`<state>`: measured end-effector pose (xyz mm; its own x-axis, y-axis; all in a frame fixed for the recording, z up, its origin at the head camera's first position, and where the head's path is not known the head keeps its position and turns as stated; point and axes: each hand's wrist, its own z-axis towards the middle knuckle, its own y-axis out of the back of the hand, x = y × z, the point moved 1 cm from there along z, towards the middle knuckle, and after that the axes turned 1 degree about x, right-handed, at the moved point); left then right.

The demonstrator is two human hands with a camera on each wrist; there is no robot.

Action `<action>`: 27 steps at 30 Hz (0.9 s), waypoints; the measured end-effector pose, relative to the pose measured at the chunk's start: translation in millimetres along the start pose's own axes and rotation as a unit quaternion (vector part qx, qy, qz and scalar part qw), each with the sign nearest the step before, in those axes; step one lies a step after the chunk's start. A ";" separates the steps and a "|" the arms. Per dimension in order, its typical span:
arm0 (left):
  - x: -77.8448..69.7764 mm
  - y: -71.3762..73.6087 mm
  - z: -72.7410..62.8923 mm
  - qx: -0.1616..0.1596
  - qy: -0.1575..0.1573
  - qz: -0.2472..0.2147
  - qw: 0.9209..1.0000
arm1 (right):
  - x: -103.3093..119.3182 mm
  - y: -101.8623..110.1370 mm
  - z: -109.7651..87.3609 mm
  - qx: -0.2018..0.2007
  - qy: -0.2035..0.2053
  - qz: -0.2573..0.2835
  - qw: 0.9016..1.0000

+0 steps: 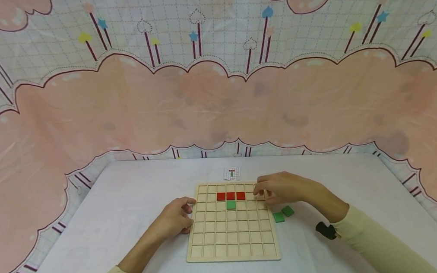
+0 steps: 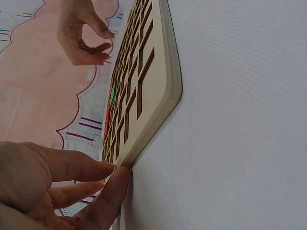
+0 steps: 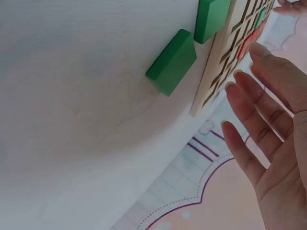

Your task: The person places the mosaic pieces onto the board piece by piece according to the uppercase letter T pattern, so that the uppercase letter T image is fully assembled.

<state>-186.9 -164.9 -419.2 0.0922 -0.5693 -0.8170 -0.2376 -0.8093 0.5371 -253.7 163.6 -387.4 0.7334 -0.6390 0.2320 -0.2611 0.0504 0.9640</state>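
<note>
Right hand [image 1: 283, 187], thumb and fingers loosely curved with a gap between them, nothing in the grasp, and it hangs over the far right corner of the wooden board [image 1: 231, 238]! Look where the spare pieces are: back toward the person, below that hand, on the bench [image 1: 160, 180] just off the board's right edge. Two of them! One, a straight-lying green tile [image 1: 279, 217], sits close along the edge; whether it touches, I can't tell. Just beside it comes the turned green tile [image 1: 288, 211], set askew, slightly farther out. Both look squarish, so no clear long axis to line up with. And it's the right hand that is nearer, by plenty: the left hand [image 1: 174, 216] is across on the opposite side, bent fingertips against the board's left edge. Up the grid, three red tiles [image 1: 230, 195] in a row, one seated green tile [image 1: 230, 205] directly below the middle one!
</note>
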 end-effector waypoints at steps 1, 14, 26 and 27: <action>0.0 0.1 0.0 0.000 0.000 -0.001 1.000 | -0.2 0.2 -2.0 0.001 -0.005 0.003 1.000; 0.3 0.5 0.3 0.003 -0.003 -0.002 1.000 | -2.3 2.7 -25.2 0.012 -0.046 0.018 0.999; -0.5 0.9 0.3 0.004 -0.002 -0.002 1.000 | -6.8 0.9 -42.6 0.016 -0.051 0.017 0.998; -0.7 0.9 0.3 0.003 -0.001 -0.001 1.000 | -7.4 0.4 -44.2 0.016 -0.049 0.015 0.999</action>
<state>-187.4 -165.2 -418.1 0.0914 -0.5672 -0.8185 -0.2437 -0.8097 0.5339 -231.4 202.3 -383.0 0.6604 -0.7094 0.2462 -0.3033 0.0479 0.9517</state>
